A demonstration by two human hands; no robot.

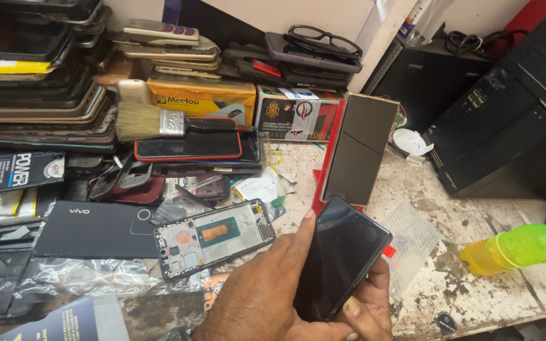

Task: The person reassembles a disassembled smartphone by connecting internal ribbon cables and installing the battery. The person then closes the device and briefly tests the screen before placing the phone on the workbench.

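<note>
Hands cupped around dark phone

Phone glossy black; bottle neon yellow-green; brush tan bristles, black handle; worktop mottled white.

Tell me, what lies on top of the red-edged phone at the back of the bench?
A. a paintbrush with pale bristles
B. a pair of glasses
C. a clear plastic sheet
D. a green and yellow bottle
A: the paintbrush, pale bristles and black handle, lies flat across the red-edged phone. The glasses sit higher up on a stack of phones, and the bottle lies far off at the right.
</note>
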